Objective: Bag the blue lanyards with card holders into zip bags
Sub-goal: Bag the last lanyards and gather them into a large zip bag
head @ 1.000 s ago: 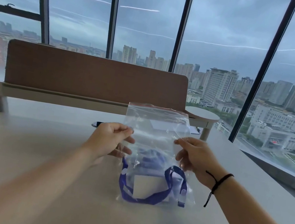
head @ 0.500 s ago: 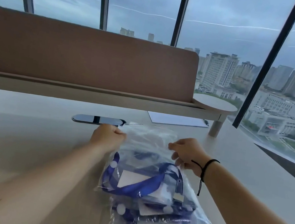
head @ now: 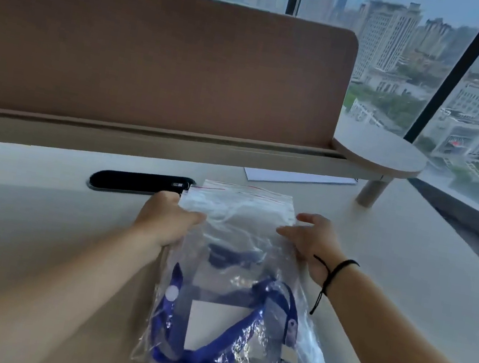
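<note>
So since half a second ago the bag [head: 234,244] has been laid flat and stretched out along the desk [head: 18,223], with its red-lined zip end now pointing away toward the brown divider [head: 158,53]; the view has also tipped down and closer.

Going left to right: the black slot [head: 139,182] in the desk sits just past the left hand [head: 169,217], which has its thumb on top of the bag's left edge, fingers tucked down at the side. In the middle, the blue lanyard [head: 224,337] and white card holder [head: 214,326] lie inside the bag, toward its near end. The right hand [head: 310,240] pinches the bag's right edge, thumb on top, and a black cord [head: 335,272] circles that wrist. More bagged lanyards peek out underneath at the bottom.
</note>
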A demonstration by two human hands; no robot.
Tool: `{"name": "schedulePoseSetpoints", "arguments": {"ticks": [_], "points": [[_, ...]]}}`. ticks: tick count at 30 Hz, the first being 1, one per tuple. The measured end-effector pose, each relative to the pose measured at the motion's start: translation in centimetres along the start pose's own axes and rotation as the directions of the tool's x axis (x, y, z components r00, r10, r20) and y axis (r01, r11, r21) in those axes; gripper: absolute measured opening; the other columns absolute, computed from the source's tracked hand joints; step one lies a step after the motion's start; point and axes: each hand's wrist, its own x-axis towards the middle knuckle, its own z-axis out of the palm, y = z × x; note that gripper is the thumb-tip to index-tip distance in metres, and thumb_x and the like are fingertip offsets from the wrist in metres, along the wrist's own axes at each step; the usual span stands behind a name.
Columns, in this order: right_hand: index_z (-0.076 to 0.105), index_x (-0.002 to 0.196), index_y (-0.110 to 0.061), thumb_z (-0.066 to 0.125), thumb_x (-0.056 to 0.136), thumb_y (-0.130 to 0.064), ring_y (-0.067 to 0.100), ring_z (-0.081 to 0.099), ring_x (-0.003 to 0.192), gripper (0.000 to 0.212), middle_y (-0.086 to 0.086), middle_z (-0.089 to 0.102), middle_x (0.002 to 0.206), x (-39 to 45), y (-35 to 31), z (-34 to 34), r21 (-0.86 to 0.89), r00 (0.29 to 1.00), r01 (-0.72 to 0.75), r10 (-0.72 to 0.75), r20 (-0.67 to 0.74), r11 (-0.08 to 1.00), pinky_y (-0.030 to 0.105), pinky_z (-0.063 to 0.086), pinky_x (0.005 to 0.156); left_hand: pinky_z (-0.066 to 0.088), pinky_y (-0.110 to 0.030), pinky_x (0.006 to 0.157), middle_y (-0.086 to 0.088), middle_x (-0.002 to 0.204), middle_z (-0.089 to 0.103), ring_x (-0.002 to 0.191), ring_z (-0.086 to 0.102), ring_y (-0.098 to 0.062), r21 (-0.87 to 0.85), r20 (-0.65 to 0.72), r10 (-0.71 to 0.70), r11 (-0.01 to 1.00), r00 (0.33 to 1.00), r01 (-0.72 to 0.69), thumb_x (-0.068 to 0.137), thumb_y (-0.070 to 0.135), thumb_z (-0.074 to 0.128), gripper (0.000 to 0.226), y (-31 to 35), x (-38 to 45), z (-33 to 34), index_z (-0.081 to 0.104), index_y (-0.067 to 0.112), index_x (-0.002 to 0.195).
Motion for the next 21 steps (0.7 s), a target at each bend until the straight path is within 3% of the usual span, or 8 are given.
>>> {"name": "schedulePoseSetpoints", "arguments": {"ticks": [2, 3, 5, 9, 12, 14, 17, 21], "points": [[0.05, 0.13, -0.008, 0.078, 0.079, -0.008, 0.023, 0.064, 0.088, 0.058, 0.008, 0.063, 0.108, -0.3, -0.2, 0.5, -0.088, 0.999, 0.019, -0.023, -0.042, 0.996, 0.037, 0.057, 0.082, 0.048, -0.032, 0.09, 0.005, 0.101, 0.057, 0.098, 0.056, -0.019, -0.026, -0.001, -0.016, 1.0, 1.0, 0.016, 0.08, 0.028, 0.08, 0.046, 0.6, -0.1, 0.1, 0.056, 0.018, 0.117], [0.05, 0.131, -0.007, 0.076, 0.08, -0.01, 0.021, 0.062, 0.088, 0.058, 0.005, 0.062, 0.105, -0.8, -0.5, 0.7, -0.124, 0.998, 0.032, -0.038, -0.05, 0.992, 0.035, 0.055, 0.084, 0.049, -0.035, 0.096, 0.005, 0.114, 0.058, 0.103, 0.056, -0.017, -0.016, 0.003, -0.025, 1.0, 1.0, 0.025, 0.08, 0.03, 0.079, 0.068, 1.2, -0.7, 0.2, 0.046, 0.017, 0.137], [0.048, 0.133, -0.012, 0.074, 0.082, -0.014, 0.017, 0.059, 0.084, 0.058, 0.0, 0.059, 0.098, -1.6, -1.2, 1.1, -0.173, 0.998, 0.044, -0.052, -0.043, 0.984, 0.03, 0.05, 0.082, 0.05, -0.041, 0.101, 0.005, 0.133, 0.056, 0.112, 0.057, -0.016, -0.046, 0.008, -0.05, 0.998, 0.999, 0.05, 0.081, 0.032, 0.078, 0.083, 1.8, -1.3, 0.3, 0.031, 0.023, 0.149], [0.044, 0.135, -0.03, 0.067, 0.085, -0.027, 0.021, 0.062, 0.098, 0.055, -0.005, 0.064, 0.108, -2.5, -1.6, 1.3, -0.299, 0.998, 0.054, -0.064, -0.024, 0.953, 0.039, 0.049, 0.095, 0.054, -0.041, 0.095, 0.006, 0.126, 0.062, 0.108, 0.062, -0.014, -0.105, -0.031, -0.156, 0.983, 0.987, 0.152, 0.082, 0.028, 0.076, 0.079, 2.7, -2.0, 0.3, 0.032, 0.031, 0.148], [0.045, 0.126, -0.043, 0.07, 0.082, -0.023, 0.019, 0.062, 0.105, 0.054, -0.026, 0.063, 0.09, -2.4, -1.6, 0.9, -0.36, 0.987, 0.138, -0.158, -0.027, 0.923, 0.047, 0.047, 0.097, 0.053, -0.034, 0.088, 0.015, 0.096, 0.064, 0.097, 0.063, -0.014, -0.106, -0.068, -0.231, 0.969, 0.971, 0.223, 0.08, 0.027, 0.078, 0.071, 2.7, -2.2, 0.1, 0.044, 0.025, 0.143], [0.047, 0.126, -0.04, 0.073, 0.082, -0.019, 0.017, 0.063, 0.104, 0.056, -0.03, 0.063, 0.088, -2.1, -2.2, 0.8, -0.339, 0.98, 0.187, -0.197, 0.003, 0.922, 0.045, 0.05, 0.094, 0.053, -0.035, 0.09, 0.01, 0.099, 0.066, 0.099, 0.064, -0.017, -0.103, -0.061, -0.258, 0.963, 0.964, 0.251, 0.078, 0.028, 0.08, 0.071, 2.7, -1.9, -0.1, 0.047, 0.021, 0.141], [0.046, 0.134, -0.031, 0.075, 0.083, -0.01, 0.009, 0.066, 0.095, 0.063, -0.016, 0.069, 0.098, -2.8, -2.4, 0.6, -0.191, 0.985, 0.17, -0.167, 0.032, 0.967, 0.036, 0.057, 0.084, 0.054, -0.039, 0.092, 0.004, 0.102, 0.068, 0.098, 0.066, -0.018, -0.097, -0.048, -0.265, 0.961, 0.963, 0.259, 0.075, 0.032, 0.082, 0.075, 2.4, -2.6, -0.3, 0.047, 0.023, 0.141], [0.032, 0.144, -0.026, 0.073, 0.084, -0.004, 0.02, 0.068, 0.087, 0.076, 0.007, 0.067, 0.108, -3.7, -2.4, 0.5, -0.025, 0.993, 0.029, -0.026, 0.116, 0.999, 0.018, 0.055, 0.064, 0.053, -0.03, 0.079, 0.005, 0.097, 0.063, 0.09, 0.064, -0.013, -0.13, -0.007, -0.263, 0.957, 0.965, 0.26, 0.081, 0.031, 0.079, 0.068, 1.9, -4.0, -1.2, 0.042, 0.034, 0.138]]}}
